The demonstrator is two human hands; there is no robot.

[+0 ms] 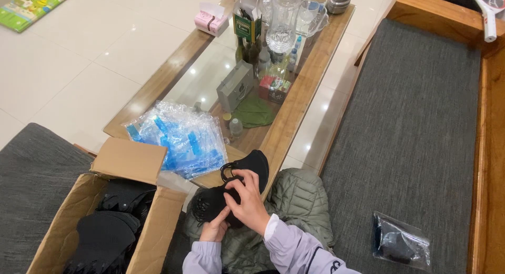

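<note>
- A stack of black face masks [231, 192] is held at the near end of the glass-topped worktop [294, 103], just over its wooden edge.
- The masks are gripped from below by the left hand [214, 229], whose fingers are curled shut around the lower end of the stack.
- The right hand [247, 198] is laid over the masks from above; its fingers [243, 175] are bent and pinched on the top mask close to the ear loop, so they are closed on the stack rather than spread.
- Both wrists are covered by pale lilac sleeves [284, 247].
- A green quilted jacket [300, 200] is seen under the hands, just in front of the worktop's near end.
- A heap of clear plastic bags with blue strips [179, 137] is piled on the worktop's near left corner, just beside the masks.
- An open cardboard box [129, 161] is placed left of the worktop's near end, on a grey cushion; more black masks [105, 234] are held inside it.
- A grey gift bag [235, 86], a green cloth [253, 112] and a small bottle [235, 127] are set mid-worktop.
- A glass jar [283, 21], a green carton [247, 24] and a pink tissue box [211, 19] are found at the worktop's far end.
- A sealed clear bag with dark contents [401, 241] is lying on the grey bench cushion [415, 121], well to the right of the worktop.
</note>
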